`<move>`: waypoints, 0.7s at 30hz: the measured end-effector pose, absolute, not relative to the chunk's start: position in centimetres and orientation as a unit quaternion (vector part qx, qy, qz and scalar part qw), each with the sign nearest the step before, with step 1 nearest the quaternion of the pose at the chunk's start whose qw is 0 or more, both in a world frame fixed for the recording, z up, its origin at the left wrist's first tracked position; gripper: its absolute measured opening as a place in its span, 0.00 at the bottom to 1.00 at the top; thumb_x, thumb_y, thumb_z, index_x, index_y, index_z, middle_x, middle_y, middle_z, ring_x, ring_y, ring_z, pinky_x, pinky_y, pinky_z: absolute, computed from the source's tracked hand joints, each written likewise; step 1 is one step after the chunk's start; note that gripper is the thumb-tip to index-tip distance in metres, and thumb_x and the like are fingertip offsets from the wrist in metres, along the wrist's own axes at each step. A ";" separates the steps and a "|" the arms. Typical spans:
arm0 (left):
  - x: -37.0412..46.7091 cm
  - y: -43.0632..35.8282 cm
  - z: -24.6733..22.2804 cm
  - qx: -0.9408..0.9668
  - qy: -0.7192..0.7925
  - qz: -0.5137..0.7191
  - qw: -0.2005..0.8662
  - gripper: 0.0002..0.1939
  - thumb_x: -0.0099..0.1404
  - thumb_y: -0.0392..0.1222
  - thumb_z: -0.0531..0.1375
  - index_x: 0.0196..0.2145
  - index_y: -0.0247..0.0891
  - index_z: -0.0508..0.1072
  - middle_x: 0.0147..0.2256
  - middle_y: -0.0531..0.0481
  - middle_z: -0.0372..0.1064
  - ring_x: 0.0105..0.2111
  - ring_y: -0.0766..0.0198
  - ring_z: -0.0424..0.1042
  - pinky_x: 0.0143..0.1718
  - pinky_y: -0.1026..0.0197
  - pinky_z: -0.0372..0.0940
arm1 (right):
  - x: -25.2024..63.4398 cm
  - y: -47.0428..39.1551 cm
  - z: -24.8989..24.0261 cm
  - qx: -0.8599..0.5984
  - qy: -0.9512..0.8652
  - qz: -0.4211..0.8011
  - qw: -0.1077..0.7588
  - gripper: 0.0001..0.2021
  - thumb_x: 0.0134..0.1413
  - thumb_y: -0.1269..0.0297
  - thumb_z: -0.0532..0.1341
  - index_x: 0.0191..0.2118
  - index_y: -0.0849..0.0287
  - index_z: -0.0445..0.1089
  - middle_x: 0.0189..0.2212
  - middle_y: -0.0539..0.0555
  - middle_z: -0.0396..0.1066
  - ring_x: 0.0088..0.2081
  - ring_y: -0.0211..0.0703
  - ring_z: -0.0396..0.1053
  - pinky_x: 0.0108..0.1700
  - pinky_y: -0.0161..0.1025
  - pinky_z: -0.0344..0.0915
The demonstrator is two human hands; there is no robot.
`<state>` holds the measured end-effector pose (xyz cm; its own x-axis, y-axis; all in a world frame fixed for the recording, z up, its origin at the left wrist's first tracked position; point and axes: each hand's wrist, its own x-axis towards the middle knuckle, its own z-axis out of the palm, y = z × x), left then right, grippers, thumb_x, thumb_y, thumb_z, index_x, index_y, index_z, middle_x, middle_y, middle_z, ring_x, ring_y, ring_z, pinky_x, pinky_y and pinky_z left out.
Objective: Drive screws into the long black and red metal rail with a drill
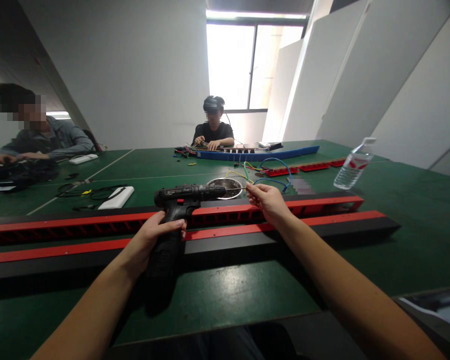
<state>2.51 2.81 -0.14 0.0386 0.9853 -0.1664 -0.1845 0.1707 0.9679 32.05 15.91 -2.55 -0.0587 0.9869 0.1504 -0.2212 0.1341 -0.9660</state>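
A black cordless drill (180,195) is held by its grip in my left hand (161,231), with its chuck pointing right. From the chuck runs a thin long bit (235,189). My right hand (264,200) pinches at the bit's far end; whether a small screw is between the fingertips cannot be made out. Behind the bit stands a round metal bowl (219,181), its contents too dark to name. Below the drill lie two long red and black rails (225,231), one behind the other, across the table.
Green table (225,295) under everything. A plastic water bottle (353,167) stands at the right. Colored wires (273,165) and red strips (311,166) lie behind the bowl. A white power bank (116,197) is at left. Two people sit opposite, one at a blue rail (258,154).
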 end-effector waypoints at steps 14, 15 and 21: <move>2.4 2.9 -0.3 0.423 0.480 0.495 0.588 0.15 0.57 0.41 0.72 0.38 0.33 0.75 0.31 0.47 0.73 0.28 0.65 0.72 0.27 0.67 0.67 | 31.7 15.7 -2.3 -0.377 -0.507 0.538 0.558 0.23 0.39 0.45 0.76 0.27 0.59 0.72 0.23 0.49 0.70 0.23 0.33 0.63 0.26 0.34 0.59; 2.4 2.9 -0.2 0.422 0.479 0.496 0.588 0.15 0.57 0.41 0.72 0.37 0.33 0.75 0.31 0.48 0.73 0.28 0.65 0.72 0.27 0.67 0.67 | 31.7 15.7 -2.3 -0.378 -0.507 0.537 0.558 0.23 0.39 0.45 0.76 0.27 0.59 0.72 0.23 0.50 0.70 0.23 0.33 0.63 0.26 0.34 0.60; 2.4 2.8 -0.1 0.418 0.482 0.492 0.592 0.15 0.57 0.41 0.72 0.38 0.33 0.74 0.30 0.48 0.72 0.28 0.65 0.72 0.26 0.67 0.67 | 31.8 15.9 -2.5 -0.374 -0.512 0.534 0.559 0.21 0.40 0.46 0.76 0.28 0.59 0.74 0.25 0.51 0.72 0.24 0.33 0.64 0.27 0.35 0.61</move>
